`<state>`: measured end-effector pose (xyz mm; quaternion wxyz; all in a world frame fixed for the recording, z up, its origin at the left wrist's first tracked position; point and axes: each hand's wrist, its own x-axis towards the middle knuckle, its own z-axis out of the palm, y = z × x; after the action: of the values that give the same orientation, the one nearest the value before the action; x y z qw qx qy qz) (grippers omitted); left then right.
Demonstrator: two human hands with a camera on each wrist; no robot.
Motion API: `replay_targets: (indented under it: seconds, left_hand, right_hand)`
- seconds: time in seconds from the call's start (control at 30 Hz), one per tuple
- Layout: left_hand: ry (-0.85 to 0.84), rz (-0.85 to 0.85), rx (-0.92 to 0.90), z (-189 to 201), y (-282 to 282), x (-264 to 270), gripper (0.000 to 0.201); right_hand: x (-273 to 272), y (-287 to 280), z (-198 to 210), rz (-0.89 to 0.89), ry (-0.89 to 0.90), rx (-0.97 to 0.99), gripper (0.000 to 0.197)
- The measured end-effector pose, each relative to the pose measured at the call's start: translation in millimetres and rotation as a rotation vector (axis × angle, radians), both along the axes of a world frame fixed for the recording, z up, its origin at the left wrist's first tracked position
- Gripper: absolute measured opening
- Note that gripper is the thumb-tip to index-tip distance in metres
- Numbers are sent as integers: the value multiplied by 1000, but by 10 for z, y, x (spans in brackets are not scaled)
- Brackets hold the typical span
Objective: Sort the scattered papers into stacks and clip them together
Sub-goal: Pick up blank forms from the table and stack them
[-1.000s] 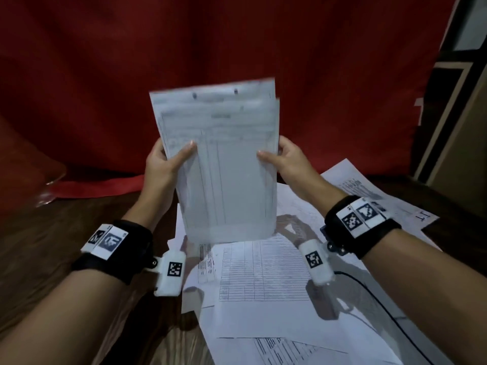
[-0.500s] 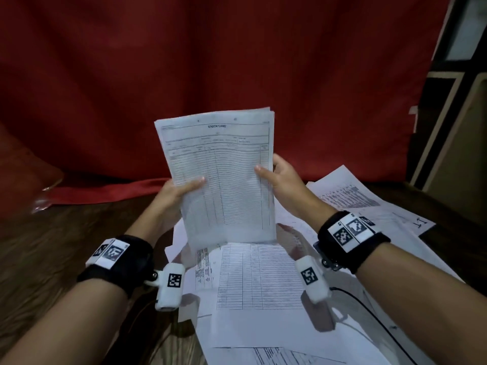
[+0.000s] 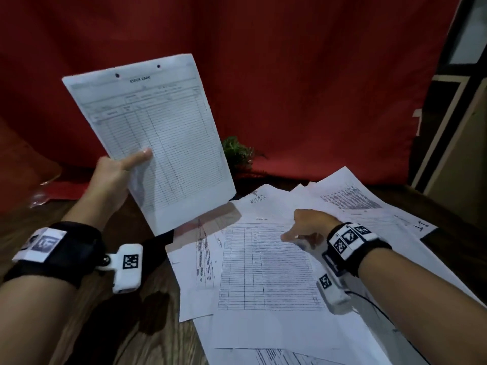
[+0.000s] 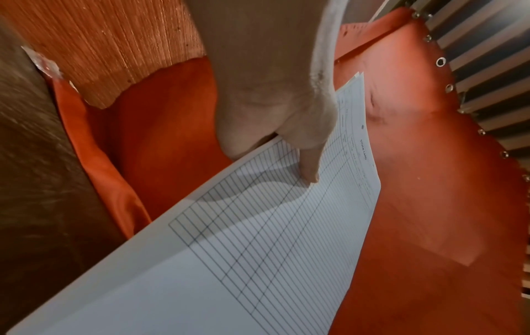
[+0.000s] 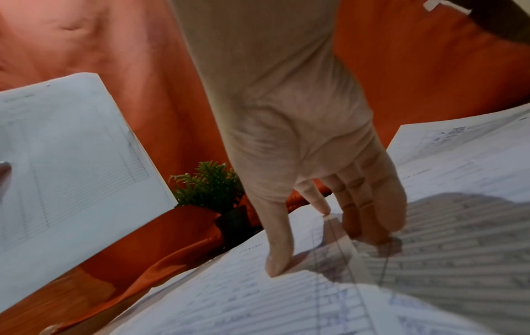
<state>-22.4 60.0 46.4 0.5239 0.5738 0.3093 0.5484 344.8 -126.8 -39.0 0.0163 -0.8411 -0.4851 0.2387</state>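
My left hand [image 3: 126, 167] grips a stack of ruled forms [image 3: 163, 143] by its left edge, thumb across the front, and holds it tilted above the table's left side. In the left wrist view the thumb [image 4: 308, 167] presses on the top sheet of the stack [image 4: 258, 249]. My right hand [image 3: 305, 230] is down on the scattered papers [image 3: 355, 198], palm down. Its thumb [image 5: 276, 267] and fingertips [image 5: 370, 229] touch a ruled sheet [image 3: 263, 272] lying flat on the pile. No clip is in view.
A small green plant [image 3: 237, 154] stands at the back against the red cloth backdrop [image 3: 290, 75]. The wooden table [image 3: 79, 325] shows bare at the left. A black cable [image 3: 376, 309] runs over the papers by my right forearm. A pale wooden frame [image 3: 448, 127] is on the right.
My right hand has let go of the stack and come down onto the papers on the table. My left hand alone now holds the stack, moved left and tilted.
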Motion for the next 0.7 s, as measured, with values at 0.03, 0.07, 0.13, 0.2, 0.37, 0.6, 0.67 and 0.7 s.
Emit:
replay_targets:
  seconds: [0.03, 0.07, 0.13, 0.2, 0.37, 0.6, 0.67, 0.7]
  left_hand:
    - [4, 3, -3, 16, 0, -28, 44]
    - [-1, 12, -6, 19, 1, -49, 46]
    - [-15, 23, -7, 0, -21, -87, 47]
    - [-7, 23, -9, -55, -35, -138, 43]
    - [17, 15, -9, -131, -3, -254, 29]
    - [40, 14, 3, -136, 40, -340, 28]
    - [48, 6, -4, -180, 47, -346, 28]
    - [47, 19, -4, -212, 43, -341, 27]
  right_hand:
    - [-30, 15, -11, 10, -3, -7, 59]
    - [-45, 38, -36, 9, -6, -10, 63]
    - [-64, 91, -67, -22, 12, 18, 76]
    - [-41, 141, -85, -67, 73, 74, 83]
    - [148, 148, 160, -17, 114, 223, 29]
    - [222, 273, 912, 265, -165, 212, 26]
    - [56, 438, 990, 342, -239, 152, 32]
    - [-45, 531, 976, 371, -279, 110, 31]
